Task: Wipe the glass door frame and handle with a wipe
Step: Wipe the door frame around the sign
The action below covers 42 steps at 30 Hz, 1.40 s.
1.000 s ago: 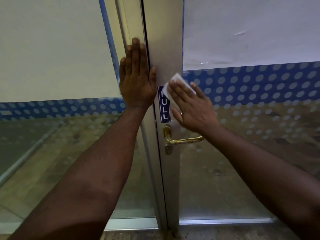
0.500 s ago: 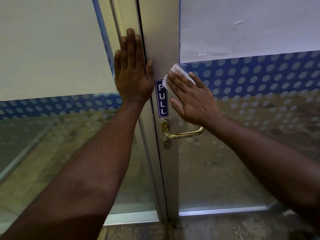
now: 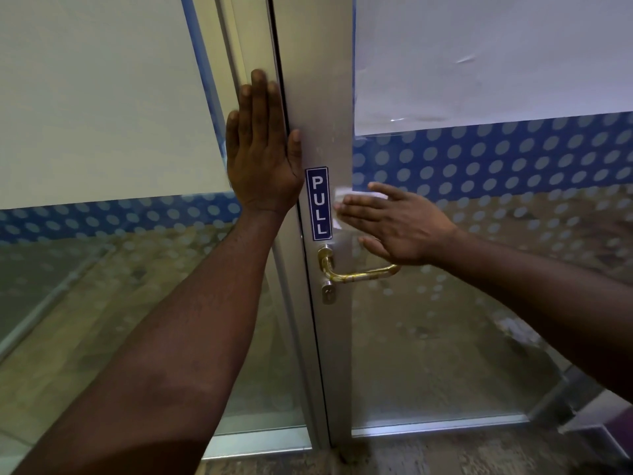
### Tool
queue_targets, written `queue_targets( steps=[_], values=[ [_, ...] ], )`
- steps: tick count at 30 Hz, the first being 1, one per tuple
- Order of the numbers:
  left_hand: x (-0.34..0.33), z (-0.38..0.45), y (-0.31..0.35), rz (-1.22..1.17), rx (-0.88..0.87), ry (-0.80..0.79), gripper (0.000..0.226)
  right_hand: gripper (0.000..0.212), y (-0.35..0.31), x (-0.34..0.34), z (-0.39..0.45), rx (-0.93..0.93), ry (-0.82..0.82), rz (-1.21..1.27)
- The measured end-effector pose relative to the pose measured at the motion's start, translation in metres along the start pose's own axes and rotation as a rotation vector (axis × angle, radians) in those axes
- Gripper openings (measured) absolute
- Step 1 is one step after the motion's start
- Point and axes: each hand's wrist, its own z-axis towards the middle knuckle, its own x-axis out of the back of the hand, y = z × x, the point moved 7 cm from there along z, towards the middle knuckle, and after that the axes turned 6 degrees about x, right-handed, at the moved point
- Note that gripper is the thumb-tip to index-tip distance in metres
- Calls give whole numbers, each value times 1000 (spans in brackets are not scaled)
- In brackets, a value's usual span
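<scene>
A silver metal door frame (image 3: 318, 97) runs vertically through the middle, with a blue PULL sticker (image 3: 318, 203) on it. Below the sticker sits a brass lever handle (image 3: 356, 274) with a keyhole under it. My left hand (image 3: 262, 152) lies flat with straight fingers against the frame's left side, beside the dark gap. My right hand (image 3: 394, 224) presses a white wipe (image 3: 342, 195) against the frame with straight fingers, just right of the sticker and above the handle. Most of the wipe is hidden under the fingers.
Glass panels (image 3: 479, 320) flank the frame, each with a blue band of pale dots (image 3: 496, 159) and a white sheet (image 3: 479, 56) higher up. A metal bottom rail (image 3: 438, 426) runs along the floor. Patterned flooring shows below.
My right hand has slid down the frame with the wipe and turned more horizontal, now level with the sticker's middle. The left hand stays flat on the frame.
</scene>
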Motion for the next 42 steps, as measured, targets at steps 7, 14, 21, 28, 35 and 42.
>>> queue_targets(
  steps=[7, 14, 21, 28, 35, 42],
  values=[
    [-2, 0, -2, 1, 2, 16, 55, 62, -8, -8, 0, 20, -35, 50],
    [-5, -1, -2, -12, -2, 5, 55, 61, 7, -3, 0, 50, -4, 63],
    [-2, -1, -1, -21, 0, -17, 55, 65, 4, -14, -9, 112, -82, 76],
    [-3, -1, -2, -13, 11, -18, 56, 65, -30, -18, 11, 172, -117, 132],
    [-2, -1, -2, -22, 6, -8, 55, 63, 24, 9, -1, 35, 8, 91],
    [-1, -1, 0, -26, 10, 1, 55, 69, -6, -9, -8, -46, -60, 203]
  ],
)
